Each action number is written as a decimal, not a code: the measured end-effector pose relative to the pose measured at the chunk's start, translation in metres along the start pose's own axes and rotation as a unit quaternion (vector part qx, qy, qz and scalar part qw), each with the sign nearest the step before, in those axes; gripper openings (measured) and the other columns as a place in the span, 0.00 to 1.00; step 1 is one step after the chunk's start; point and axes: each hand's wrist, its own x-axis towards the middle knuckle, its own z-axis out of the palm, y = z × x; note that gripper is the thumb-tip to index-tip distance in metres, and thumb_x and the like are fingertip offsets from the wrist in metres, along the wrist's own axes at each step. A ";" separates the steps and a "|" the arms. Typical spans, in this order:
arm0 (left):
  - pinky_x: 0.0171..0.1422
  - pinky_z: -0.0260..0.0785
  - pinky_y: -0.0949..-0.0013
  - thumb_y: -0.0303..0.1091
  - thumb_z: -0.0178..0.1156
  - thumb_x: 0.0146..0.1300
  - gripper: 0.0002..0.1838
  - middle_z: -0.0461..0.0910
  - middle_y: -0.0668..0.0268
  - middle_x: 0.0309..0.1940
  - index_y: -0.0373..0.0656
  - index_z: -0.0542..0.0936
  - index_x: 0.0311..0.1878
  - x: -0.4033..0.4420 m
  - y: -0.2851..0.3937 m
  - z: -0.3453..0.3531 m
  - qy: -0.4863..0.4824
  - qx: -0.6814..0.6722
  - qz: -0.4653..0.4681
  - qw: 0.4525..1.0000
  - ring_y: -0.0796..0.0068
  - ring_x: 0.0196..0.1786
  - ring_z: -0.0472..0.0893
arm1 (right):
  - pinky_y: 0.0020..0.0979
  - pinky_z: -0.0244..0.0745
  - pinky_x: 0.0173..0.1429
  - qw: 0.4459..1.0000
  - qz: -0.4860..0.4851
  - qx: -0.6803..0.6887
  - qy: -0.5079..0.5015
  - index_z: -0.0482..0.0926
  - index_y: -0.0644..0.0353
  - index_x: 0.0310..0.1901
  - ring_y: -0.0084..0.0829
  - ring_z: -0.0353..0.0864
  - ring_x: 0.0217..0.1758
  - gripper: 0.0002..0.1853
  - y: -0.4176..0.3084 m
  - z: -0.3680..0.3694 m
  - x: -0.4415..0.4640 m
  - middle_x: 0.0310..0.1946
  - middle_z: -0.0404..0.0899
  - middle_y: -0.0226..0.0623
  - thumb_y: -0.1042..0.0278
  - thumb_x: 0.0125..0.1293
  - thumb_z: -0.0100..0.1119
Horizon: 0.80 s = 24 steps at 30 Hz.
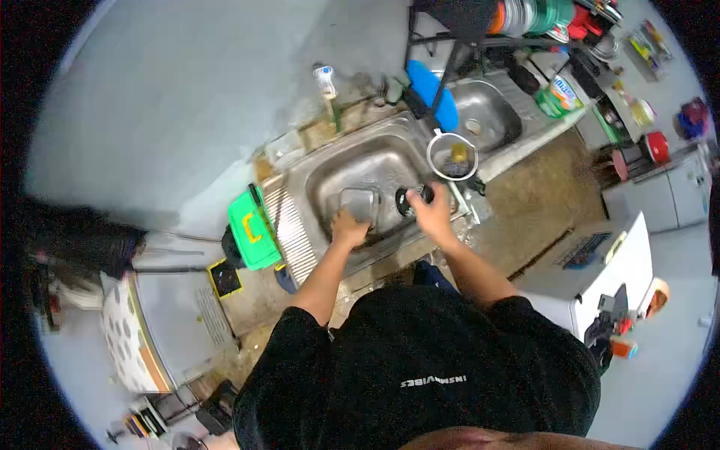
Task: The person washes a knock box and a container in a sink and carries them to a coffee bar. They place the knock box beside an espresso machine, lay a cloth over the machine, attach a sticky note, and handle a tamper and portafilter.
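Observation:
My left hand is low in the large steel sink, its fingers closed on the near edge of a clear rectangular container. To the right, my right hand grips a round black object with small light marks on its face. Its exact kind is not clear from here. The black object is held over the right part of the basin, a short way from the container.
A white-rimmed strainer with a yellow and dark item sits at the sink's right corner. Beyond it are a blue board and a second basin. A green box with a yellow handle stands left of the ribbed drainboard.

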 end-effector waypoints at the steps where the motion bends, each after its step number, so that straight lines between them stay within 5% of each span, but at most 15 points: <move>1: 0.91 0.56 0.50 0.65 0.77 0.61 0.66 0.53 0.38 0.88 0.39 0.52 0.90 -0.001 0.015 -0.003 -0.034 0.037 -0.007 0.999 0.35 0.87 0.60 | 0.41 0.82 0.57 1.000 0.003 0.017 -0.009 0.79 0.68 0.61 0.40 0.88 0.48 0.39 0.011 -0.007 -0.016 0.44 0.88 0.45 0.40 0.64 0.80; 3: 0.93 0.51 0.47 0.68 0.78 0.58 0.72 0.42 0.41 0.91 0.45 0.43 0.92 -0.011 0.041 0.000 0.019 0.090 -0.034 0.995 0.36 0.90 0.53 | 0.39 0.82 0.57 0.998 0.042 0.035 -0.010 0.78 0.70 0.63 0.35 0.86 0.48 0.39 0.037 -0.016 -0.038 0.43 0.87 0.42 0.41 0.66 0.80; 4: 0.91 0.53 0.44 0.73 0.81 0.50 0.78 0.39 0.38 0.90 0.39 0.46 0.91 0.015 0.024 0.024 0.056 0.111 -0.006 0.992 0.31 0.87 0.55 | 0.38 0.82 0.56 0.994 0.056 0.076 -0.046 0.77 0.72 0.64 0.33 0.86 0.49 0.41 0.062 -0.019 -0.041 0.44 0.86 0.42 0.41 0.66 0.80; 7: 0.84 0.58 0.32 0.74 0.84 0.44 0.85 0.45 0.39 0.88 0.52 0.36 0.91 0.045 0.029 0.051 0.074 0.142 -0.033 0.987 0.32 0.86 0.57 | 0.38 0.82 0.59 0.995 0.066 0.035 -0.067 0.78 0.64 0.66 0.33 0.87 0.51 0.41 0.023 -0.067 -0.056 0.47 0.86 0.42 0.38 0.65 0.81; 10: 0.81 0.64 0.39 0.76 0.81 0.48 0.84 0.44 0.42 0.89 0.54 0.32 0.91 0.060 0.040 0.047 0.000 0.172 -0.144 0.975 0.42 0.83 0.61 | 0.39 0.83 0.61 0.997 0.080 0.002 -0.017 0.78 0.61 0.66 0.35 0.88 0.52 0.40 0.047 -0.082 -0.057 0.49 0.87 0.43 0.39 0.64 0.81; 14: 0.77 0.69 0.37 0.70 0.83 0.49 0.81 0.55 0.43 0.85 0.55 0.34 0.90 0.057 0.052 0.019 -0.001 0.076 -0.170 0.983 0.42 0.83 0.64 | 0.39 0.83 0.62 0.994 0.106 0.027 0.025 0.78 0.62 0.67 0.36 0.88 0.53 0.41 0.047 -0.100 -0.060 0.50 0.88 0.44 0.38 0.65 0.80; 17: 0.77 0.68 0.36 0.64 0.83 0.49 0.77 0.61 0.44 0.82 0.54 0.39 0.90 0.087 0.019 0.024 0.065 -0.134 -0.079 0.986 0.42 0.80 0.69 | 0.39 0.83 0.62 0.988 0.127 0.080 0.024 0.78 0.64 0.67 0.36 0.87 0.53 0.41 0.051 -0.105 -0.060 0.50 0.88 0.46 0.38 0.66 0.79; 18: 0.75 0.66 0.30 0.61 0.80 0.52 0.67 0.70 0.45 0.77 0.52 0.50 0.87 0.106 -0.003 0.037 0.049 -0.348 -0.015 0.936 0.46 0.75 0.75 | 0.39 0.82 0.62 0.986 0.140 0.092 0.019 0.78 0.65 0.67 0.36 0.87 0.54 0.42 0.063 -0.103 -0.058 0.51 0.87 0.47 0.38 0.66 0.79; 20: 0.70 0.65 0.28 0.66 0.72 0.59 0.47 0.80 0.56 0.69 0.53 0.70 0.76 0.075 0.015 -0.012 -0.143 -0.509 -0.147 0.836 0.54 0.72 0.78 | 0.41 0.81 0.64 0.980 0.173 0.095 0.012 0.77 0.69 0.70 0.37 0.85 0.57 0.47 0.072 -0.100 -0.056 0.55 0.85 0.53 0.32 0.66 0.76; 21: 0.70 0.65 0.28 0.69 0.68 0.62 0.43 0.82 0.60 0.68 0.54 0.75 0.73 0.060 0.020 -0.035 -0.239 -0.564 -0.122 0.781 0.55 0.71 0.79 | 0.42 0.81 0.64 0.977 0.195 0.085 0.008 0.76 0.70 0.71 0.38 0.85 0.58 0.49 0.069 -0.097 -0.054 0.56 0.84 0.54 0.30 0.66 0.74; 24: 0.69 0.69 0.26 0.73 0.62 0.64 0.42 0.78 0.60 0.73 0.59 0.75 0.75 0.035 0.011 -0.060 -0.283 -0.666 -0.075 0.686 0.48 0.74 0.77 | 0.42 0.82 0.61 0.965 0.232 0.118 -0.028 0.72 0.72 0.76 0.41 0.86 0.57 0.56 0.069 -0.084 -0.037 0.55 0.84 0.54 0.23 0.67 0.68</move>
